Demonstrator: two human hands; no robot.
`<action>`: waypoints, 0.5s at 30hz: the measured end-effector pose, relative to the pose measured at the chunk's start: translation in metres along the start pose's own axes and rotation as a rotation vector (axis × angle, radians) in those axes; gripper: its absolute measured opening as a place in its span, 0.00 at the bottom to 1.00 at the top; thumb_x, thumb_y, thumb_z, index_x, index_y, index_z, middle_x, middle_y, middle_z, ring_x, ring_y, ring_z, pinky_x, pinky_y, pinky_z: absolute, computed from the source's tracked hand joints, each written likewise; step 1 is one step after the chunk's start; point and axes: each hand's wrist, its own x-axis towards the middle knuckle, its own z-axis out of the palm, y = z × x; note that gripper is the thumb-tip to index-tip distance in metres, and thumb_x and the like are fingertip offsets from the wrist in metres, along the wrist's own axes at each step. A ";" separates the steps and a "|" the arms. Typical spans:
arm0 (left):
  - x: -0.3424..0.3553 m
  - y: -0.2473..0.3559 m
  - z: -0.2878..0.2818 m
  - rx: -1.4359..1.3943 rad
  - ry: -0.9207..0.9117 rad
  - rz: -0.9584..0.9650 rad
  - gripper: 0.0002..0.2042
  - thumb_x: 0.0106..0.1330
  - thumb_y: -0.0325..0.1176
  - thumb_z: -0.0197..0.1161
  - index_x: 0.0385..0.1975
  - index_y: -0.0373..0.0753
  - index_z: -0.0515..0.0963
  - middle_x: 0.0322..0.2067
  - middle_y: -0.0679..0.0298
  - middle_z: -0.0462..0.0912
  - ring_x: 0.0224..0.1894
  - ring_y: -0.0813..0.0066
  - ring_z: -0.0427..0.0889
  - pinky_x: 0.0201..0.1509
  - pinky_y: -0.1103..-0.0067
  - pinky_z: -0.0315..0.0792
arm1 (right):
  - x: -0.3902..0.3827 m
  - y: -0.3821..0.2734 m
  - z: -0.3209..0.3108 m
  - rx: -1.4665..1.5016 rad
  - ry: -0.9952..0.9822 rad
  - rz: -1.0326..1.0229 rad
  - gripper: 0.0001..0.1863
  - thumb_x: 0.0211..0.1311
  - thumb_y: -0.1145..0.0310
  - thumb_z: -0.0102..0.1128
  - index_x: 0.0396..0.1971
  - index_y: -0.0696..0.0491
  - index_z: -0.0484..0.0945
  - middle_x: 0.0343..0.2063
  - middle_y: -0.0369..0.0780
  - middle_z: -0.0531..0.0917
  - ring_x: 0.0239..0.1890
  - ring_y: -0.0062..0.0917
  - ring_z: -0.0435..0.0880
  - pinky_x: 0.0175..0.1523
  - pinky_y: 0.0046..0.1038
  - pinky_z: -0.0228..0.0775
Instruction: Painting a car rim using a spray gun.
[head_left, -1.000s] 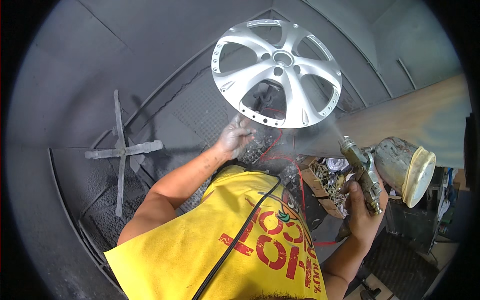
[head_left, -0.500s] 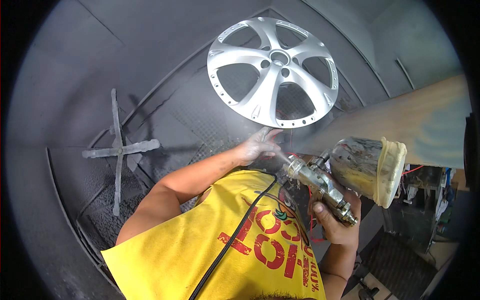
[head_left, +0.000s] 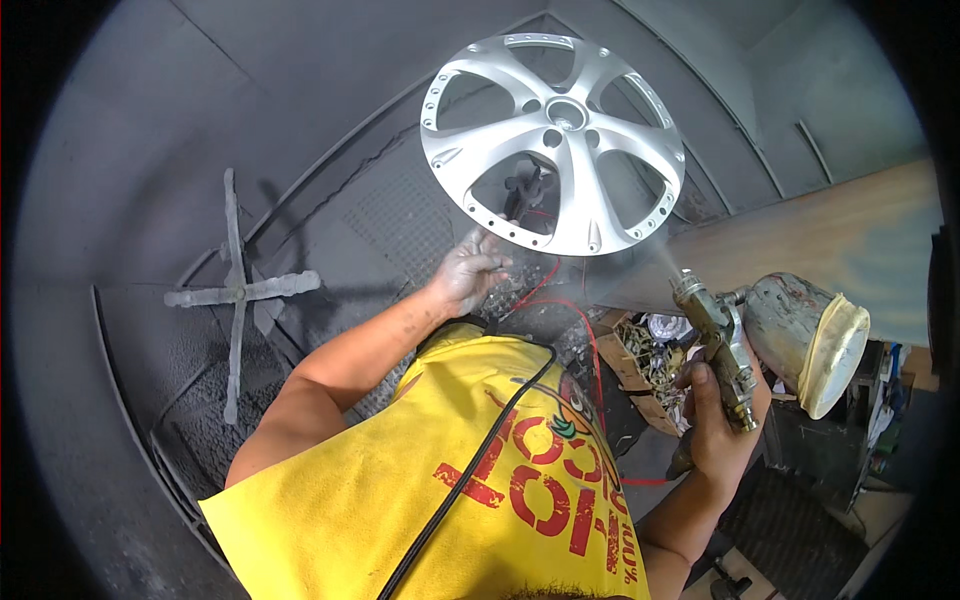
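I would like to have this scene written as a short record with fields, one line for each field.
Right hand: the right hand grips a spray gun
Gun cup: rounded, stained, with a pale cover
Spray: pale mist from the nozzle toward the wheel's lower right rim
Wheel: silver wheel, five spokes
Left hand: the left hand is near the wheel's lower left rim; contact unclear
Left side: grey-coated cross-shaped frame
Below wheel: red hose, box of scraps
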 end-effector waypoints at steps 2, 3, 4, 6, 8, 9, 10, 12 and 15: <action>-0.002 -0.010 0.010 -0.036 -0.046 -0.002 0.36 0.66 0.14 0.51 0.73 0.49 0.56 0.69 0.70 0.66 0.45 0.76 0.81 0.47 0.79 0.80 | -0.001 0.002 -0.005 0.022 -0.040 -0.009 0.27 0.60 0.69 0.73 0.57 0.62 0.78 0.28 0.35 0.82 0.28 0.17 0.78 0.35 0.20 0.70; 0.000 -0.016 0.012 -0.030 -0.065 -0.012 0.36 0.66 0.14 0.52 0.74 0.49 0.55 0.70 0.67 0.63 0.46 0.76 0.81 0.47 0.78 0.80 | -0.003 0.005 -0.007 0.041 -0.124 0.014 0.26 0.59 0.69 0.73 0.56 0.63 0.79 0.29 0.35 0.82 0.28 0.17 0.78 0.36 0.20 0.70; 0.002 -0.022 0.014 -0.032 -0.064 -0.010 0.36 0.66 0.14 0.52 0.74 0.49 0.55 0.70 0.67 0.63 0.46 0.76 0.81 0.47 0.78 0.80 | -0.006 0.006 -0.008 0.061 -0.208 0.038 0.26 0.58 0.69 0.74 0.55 0.63 0.79 0.29 0.35 0.83 0.29 0.16 0.78 0.36 0.20 0.71; 0.006 -0.032 0.024 -0.013 -0.054 -0.118 0.39 0.64 0.13 0.52 0.75 0.45 0.49 0.73 0.63 0.58 0.44 0.73 0.81 0.47 0.77 0.78 | -0.008 0.003 -0.012 -0.018 -0.377 0.145 0.26 0.56 0.69 0.74 0.54 0.63 0.80 0.35 0.38 0.85 0.38 0.23 0.82 0.49 0.26 0.74; 0.010 -0.032 0.032 0.106 -0.119 -0.115 0.38 0.64 0.15 0.53 0.75 0.42 0.49 0.73 0.60 0.59 0.43 0.75 0.80 0.47 0.79 0.77 | -0.007 0.002 -0.002 -0.019 -0.484 0.101 0.27 0.56 0.69 0.74 0.56 0.63 0.79 0.46 0.46 0.85 0.52 0.32 0.81 0.62 0.33 0.67; 0.017 -0.042 0.021 0.309 -0.194 -0.122 0.38 0.64 0.16 0.54 0.75 0.41 0.50 0.72 0.59 0.60 0.43 0.77 0.80 0.46 0.80 0.77 | -0.008 0.002 0.003 -0.016 -0.519 0.102 0.29 0.55 0.68 0.74 0.58 0.61 0.79 0.54 0.51 0.81 0.62 0.38 0.75 0.69 0.36 0.59; 0.021 -0.041 0.022 0.519 -0.274 -0.133 0.38 0.64 0.17 0.56 0.74 0.40 0.51 0.72 0.58 0.61 0.42 0.78 0.79 0.45 0.81 0.76 | -0.007 0.017 0.017 0.041 -0.428 -0.077 0.32 0.55 0.55 0.77 0.47 0.67 0.79 0.24 0.38 0.83 0.23 0.16 0.76 0.28 0.19 0.64; 0.026 -0.042 0.022 0.507 -0.286 -0.160 0.37 0.63 0.19 0.58 0.74 0.39 0.53 0.70 0.57 0.62 0.40 0.79 0.78 0.43 0.82 0.76 | -0.003 0.009 0.023 -0.021 -0.455 -0.052 0.32 0.57 0.57 0.75 0.51 0.68 0.77 0.23 0.38 0.82 0.22 0.18 0.76 0.27 0.20 0.64; 0.032 -0.049 0.013 0.292 -0.208 -0.143 0.37 0.63 0.14 0.53 0.74 0.35 0.52 0.72 0.54 0.59 0.40 0.78 0.80 0.44 0.82 0.79 | -0.004 0.005 0.027 0.034 -0.376 0.040 0.30 0.58 0.63 0.73 0.58 0.63 0.78 0.47 0.47 0.85 0.52 0.32 0.80 0.63 0.33 0.65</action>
